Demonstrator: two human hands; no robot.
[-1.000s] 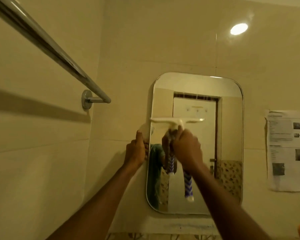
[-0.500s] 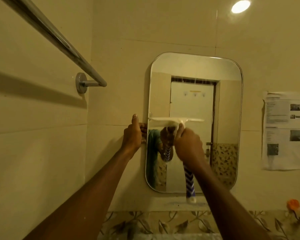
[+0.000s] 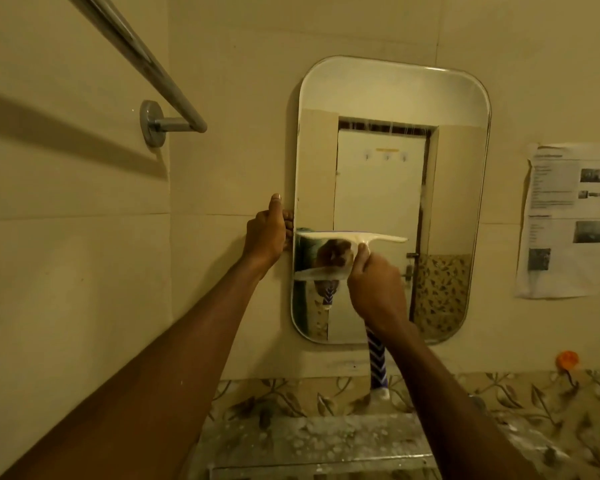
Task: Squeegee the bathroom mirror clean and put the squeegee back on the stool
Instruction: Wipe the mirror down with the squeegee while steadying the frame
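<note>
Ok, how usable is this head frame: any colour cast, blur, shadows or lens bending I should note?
Head view: dim, with a warm yellow cast throughout; the towel bar throws a dark diagonal shadow on the wall; wide-angle bending bows the mirror edges; the right hand and squeegee blade look slightly motion-softened; the left hand at the mirror edge is sharper; text on the paper notice is unreadable.

Mirror on the far wall, dead centre. Towel rail on the left wall, running toward the corner. Paper sheet on the wall right of the mirror. Left hand at the mirror's left edge; right hand before the glass, squeegee blade level against it, handle hanging below.
</note>
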